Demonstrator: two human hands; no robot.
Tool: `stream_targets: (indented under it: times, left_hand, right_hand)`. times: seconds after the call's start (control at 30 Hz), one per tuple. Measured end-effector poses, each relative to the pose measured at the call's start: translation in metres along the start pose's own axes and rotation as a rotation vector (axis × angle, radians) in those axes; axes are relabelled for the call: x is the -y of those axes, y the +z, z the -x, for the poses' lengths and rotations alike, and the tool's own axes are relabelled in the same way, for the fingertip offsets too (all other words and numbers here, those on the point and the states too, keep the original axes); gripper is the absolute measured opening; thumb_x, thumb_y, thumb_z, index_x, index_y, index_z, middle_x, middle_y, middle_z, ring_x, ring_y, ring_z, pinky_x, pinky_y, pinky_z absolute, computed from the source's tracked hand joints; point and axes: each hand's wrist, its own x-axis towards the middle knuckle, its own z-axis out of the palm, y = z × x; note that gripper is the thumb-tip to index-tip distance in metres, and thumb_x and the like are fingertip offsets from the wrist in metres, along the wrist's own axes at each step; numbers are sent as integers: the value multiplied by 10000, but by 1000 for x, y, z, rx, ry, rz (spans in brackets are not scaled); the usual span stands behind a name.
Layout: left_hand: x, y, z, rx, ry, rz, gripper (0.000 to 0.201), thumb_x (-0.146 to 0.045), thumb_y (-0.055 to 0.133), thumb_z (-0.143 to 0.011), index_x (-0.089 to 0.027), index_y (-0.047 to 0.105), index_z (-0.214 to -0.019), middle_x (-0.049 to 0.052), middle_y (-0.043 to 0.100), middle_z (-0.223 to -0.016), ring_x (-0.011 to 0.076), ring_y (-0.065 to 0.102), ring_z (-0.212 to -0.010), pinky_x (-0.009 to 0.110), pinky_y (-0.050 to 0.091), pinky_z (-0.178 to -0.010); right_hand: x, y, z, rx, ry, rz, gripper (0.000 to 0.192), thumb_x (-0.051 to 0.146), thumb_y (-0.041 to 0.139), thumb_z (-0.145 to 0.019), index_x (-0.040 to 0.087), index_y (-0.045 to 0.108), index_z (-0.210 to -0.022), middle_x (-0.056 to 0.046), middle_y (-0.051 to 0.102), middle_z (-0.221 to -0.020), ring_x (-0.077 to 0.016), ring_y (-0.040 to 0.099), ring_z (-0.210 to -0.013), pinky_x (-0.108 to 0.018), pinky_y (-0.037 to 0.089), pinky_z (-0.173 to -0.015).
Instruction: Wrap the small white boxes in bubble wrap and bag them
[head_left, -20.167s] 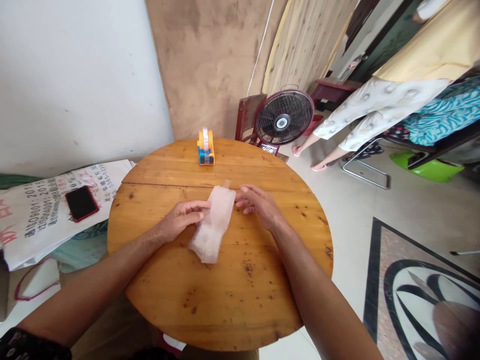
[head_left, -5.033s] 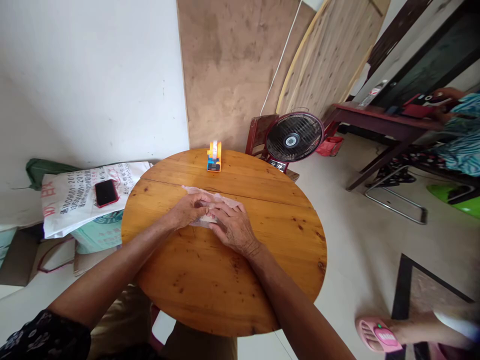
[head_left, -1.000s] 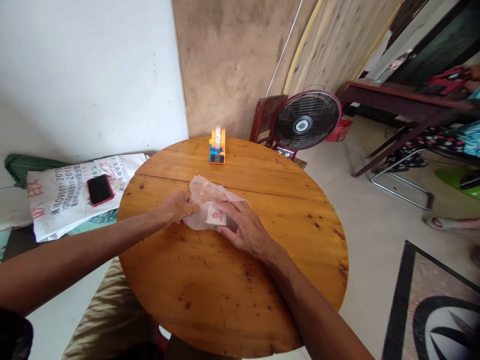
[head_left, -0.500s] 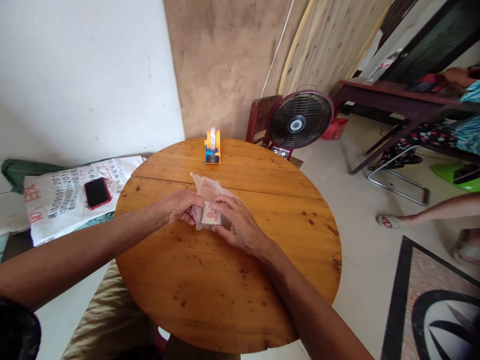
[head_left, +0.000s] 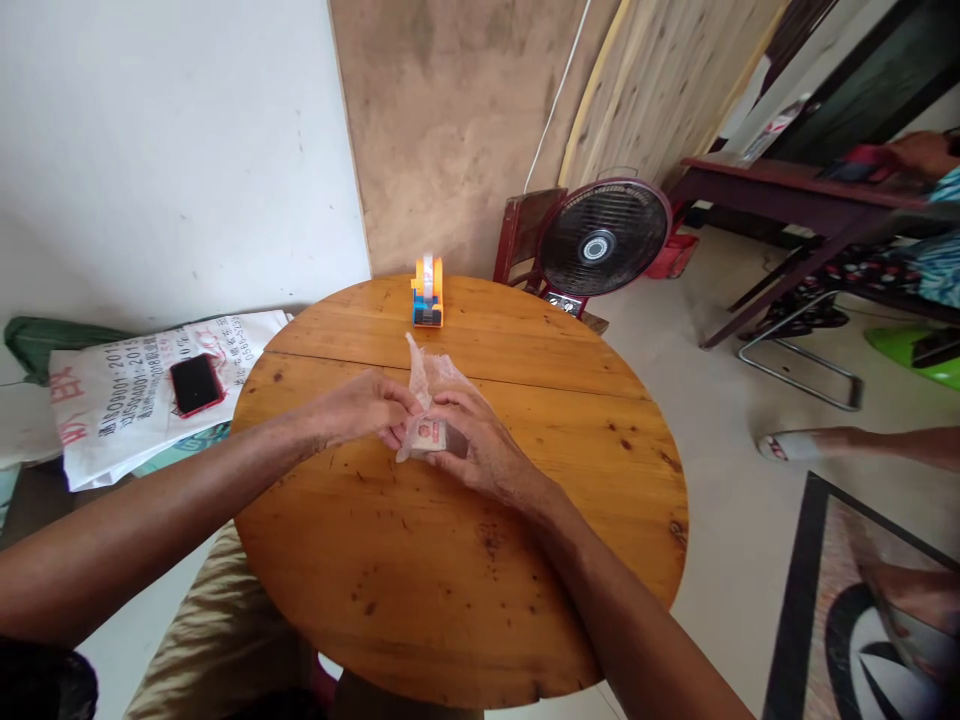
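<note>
On the round wooden table (head_left: 450, 570) lies a small white box (head_left: 430, 436) with red print, partly covered by a clear bubble wrap sheet (head_left: 442, 372). My left hand (head_left: 379, 403) pinches the left edge of the wrap and folds it over the box's side. From the right, my right hand (head_left: 484, 442) grips the box, thumb at the near side and fingers across the top. My fingers hide part of the box. Beyond them, at the table's far edge, stands an orange and blue tape dispenser (head_left: 427, 295) with a roll of tape.
Left of the table, a phone (head_left: 196, 384) lies on a printed white sack (head_left: 105, 425). A dark fan (head_left: 600, 240) stands on a wooden chair behind right. Another person sits at a dark red table (head_left: 795, 185); a slippered foot (head_left: 784, 445) shows on the floor.
My left hand has moved right, carrying the wrap's left edge further over the box. The right hand stays on the box. At right, another person's legs have shifted.
</note>
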Motion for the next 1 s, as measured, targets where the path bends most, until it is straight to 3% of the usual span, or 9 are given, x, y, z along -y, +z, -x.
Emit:
stream_targets:
  times: [0.1,0.27,0.4,0.53,0.63,0.73,0.8,0.9,1.0]
  left_hand:
    - [9,7,0,-57,124,-193,186,-257,611,-701,-164,719,-820,-8,673,-706,129,601,-636,232,485,-610]
    - [23,23,0,-328,267,-624,125,-218,584,-785,-171,695,-818,-13,608,-683,110,508,-586,229,377,-566]
    - [28,26,3,-395,388,-864,106,-217,579,-841,-182,676,-814,17,615,-793,134,543,-660,250,392,-619]
    - [40,28,2,-459,567,-949,156,-201,533,-889,-175,687,-892,50,609,-836,178,580,-773,282,449,-714]
    - [49,29,-1,-521,715,-965,202,-200,500,-915,-160,699,-913,74,611,-861,195,569,-801,301,458,-728]
    - [52,30,-3,-560,799,-1000,200,-186,512,-908,-154,708,-899,78,598,-852,201,541,-791,313,450,-715]
    - [51,30,-4,-564,823,-1009,186,-172,526,-898,-155,711,-894,79,595,-865,202,530,-799,318,448,-721]
    - [50,30,-5,-542,844,-1003,187,-151,526,-896,-150,713,-907,88,598,-899,204,532,-825,319,453,-738]
    - [50,30,-6,-520,853,-1006,195,-139,518,-899,-158,712,-911,85,598,-912,198,535,-828,314,456,-745]
  right_hand:
    - [0,0,0,-3,30,-43,422,301,697,-804,228,621,-1212,-124,526,-1314,-287,504,-1238,-472,420,-1052]
    - [1,-8,1,25,16,-175,516,350,731,-787,238,571,-1264,-115,558,-1290,-274,526,-1210,-452,421,-1043]
    - [-4,-22,7,-8,153,-240,458,394,677,-832,245,578,-1254,-98,566,-1337,-263,542,-1204,-417,445,-992]
    - [-13,-32,16,-82,277,-194,280,354,633,-834,224,649,-1082,-75,653,-1161,-226,612,-1015,-362,484,-852]
    - [-16,-33,23,-136,419,-16,246,348,673,-785,214,656,-991,-46,668,-940,-200,601,-851,-334,472,-771]
    - [-11,-33,27,-105,551,91,254,361,692,-770,211,651,-972,-26,645,-860,-185,590,-798,-309,452,-732]
    - [-3,-34,27,-93,635,117,308,407,682,-783,205,640,-1011,-48,652,-951,-178,597,-782,-305,446,-717]
    - [7,-34,25,-121,788,143,570,508,671,-778,182,557,-1232,-90,651,-1068,-183,607,-746,-316,442,-684]
    - [12,-29,22,-104,850,103,808,527,678,-762,152,397,-1420,-61,675,-924,-207,612,-737,-319,431,-672]
